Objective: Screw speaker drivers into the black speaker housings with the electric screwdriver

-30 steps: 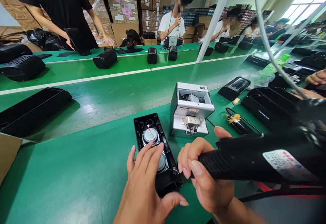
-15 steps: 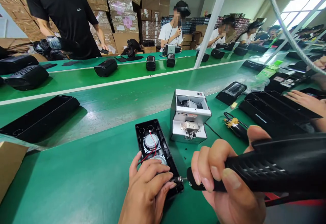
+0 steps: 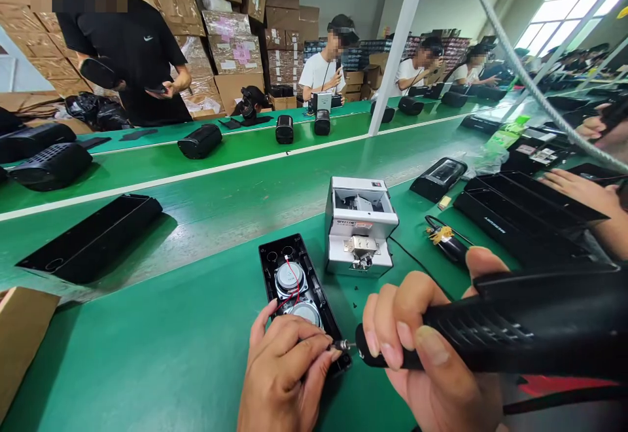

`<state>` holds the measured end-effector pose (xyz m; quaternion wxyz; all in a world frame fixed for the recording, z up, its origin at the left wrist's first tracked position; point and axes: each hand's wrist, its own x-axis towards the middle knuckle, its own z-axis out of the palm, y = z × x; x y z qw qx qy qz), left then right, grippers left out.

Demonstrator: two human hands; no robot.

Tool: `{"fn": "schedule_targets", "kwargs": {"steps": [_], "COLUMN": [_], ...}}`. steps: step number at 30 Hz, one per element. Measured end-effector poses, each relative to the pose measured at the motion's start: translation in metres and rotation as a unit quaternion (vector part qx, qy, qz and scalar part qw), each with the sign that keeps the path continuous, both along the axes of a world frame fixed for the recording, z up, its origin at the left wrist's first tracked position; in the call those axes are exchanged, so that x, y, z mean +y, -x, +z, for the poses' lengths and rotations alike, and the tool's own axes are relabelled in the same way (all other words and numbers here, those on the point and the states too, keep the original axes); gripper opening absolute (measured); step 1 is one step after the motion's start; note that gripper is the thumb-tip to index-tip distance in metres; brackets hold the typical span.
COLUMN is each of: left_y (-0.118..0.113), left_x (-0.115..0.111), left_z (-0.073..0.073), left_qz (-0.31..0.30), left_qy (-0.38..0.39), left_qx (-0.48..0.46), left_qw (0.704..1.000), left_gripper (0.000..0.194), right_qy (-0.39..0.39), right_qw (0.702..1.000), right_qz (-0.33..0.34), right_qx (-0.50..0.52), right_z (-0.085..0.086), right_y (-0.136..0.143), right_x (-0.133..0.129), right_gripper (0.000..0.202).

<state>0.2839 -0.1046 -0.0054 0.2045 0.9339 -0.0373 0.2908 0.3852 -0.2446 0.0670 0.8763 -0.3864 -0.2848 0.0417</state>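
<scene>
In my right hand (image 3: 426,347) is a black electric screwdriver (image 3: 530,327), fingers wrapped round its body. Its metal bit (image 3: 347,345) points left into the pinched fingertips of my left hand (image 3: 289,366). Thumb and forefinger close round the bit's tip; whether a screw is there too is hidden. Beneath my left hand a black speaker housing (image 3: 269,273) lies open on the green bench. Two round silver speakers (image 3: 289,276) sit inside it, with red and black wires; my hand covers the lower part. Small dark screws (image 3: 355,305) lie on the bench right of the housing.
A white screw feeder (image 3: 362,222) stands behind the housing. Right of it are a black cable with a yellow tie (image 3: 444,239) and black housings (image 3: 510,216), near another person's hand (image 3: 579,193). A black case (image 3: 93,239) rests on the conveyor (image 3: 220,196). A cardboard box (image 3: 24,347) is at left.
My hands keep almost the same grip and place at the bit. The case on the conveyor has shifted slightly right. The person across now holds up a black object.
</scene>
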Motion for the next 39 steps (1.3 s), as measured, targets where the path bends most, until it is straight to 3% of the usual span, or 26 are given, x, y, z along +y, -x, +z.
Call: {"fn": "schedule_targets", "kwargs": {"steps": [10, 12, 15, 18, 28, 34, 39], "left_y": [-0.001, 0.0, 0.002, 0.004, 0.004, 0.006, 0.003], "left_x": [-0.012, -0.015, -0.018, -0.019, -0.022, -0.019, -0.023], "left_z": [-0.012, -0.017, -0.019, -0.016, -0.009, -0.013, -0.011], "left_qz": [0.029, 0.05, 0.104, 0.12, 0.101, 0.089, 0.109], "left_qy": [0.057, 0.06, 0.062, 0.087, 0.158, 0.148, 0.16], "left_qx": [0.011, 0.025, 0.053, 0.09, 0.121, 0.128, 0.124], "left_qw": [0.998, 0.997, 0.991, 0.985, 0.975, 0.977, 0.973], "left_gripper": [0.018, 0.043, 0.112, 0.142, 0.144, 0.141, 0.151], "right_qy": [0.031, 0.049, 0.076, 0.087, 0.11, 0.102, 0.105], "right_qw": [0.999, 0.998, 0.997, 0.994, 0.991, 0.994, 0.993], "right_qz": [-0.027, -0.023, 0.008, 0.027, -0.001, 0.003, -0.008], "right_qx": [-0.004, -0.012, -0.032, -0.055, -0.078, -0.05, -0.05], "right_z": [-0.011, -0.021, -0.039, -0.054, -0.062, -0.066, -0.072], "right_y": [0.0, 0.0, -0.002, -0.004, -0.005, -0.007, -0.009], "right_x": [0.006, 0.008, 0.008, 0.007, 0.011, 0.016, 0.016], "right_gripper": [0.045, 0.045, 0.045, 0.048, 0.057, 0.061, 0.062]}}
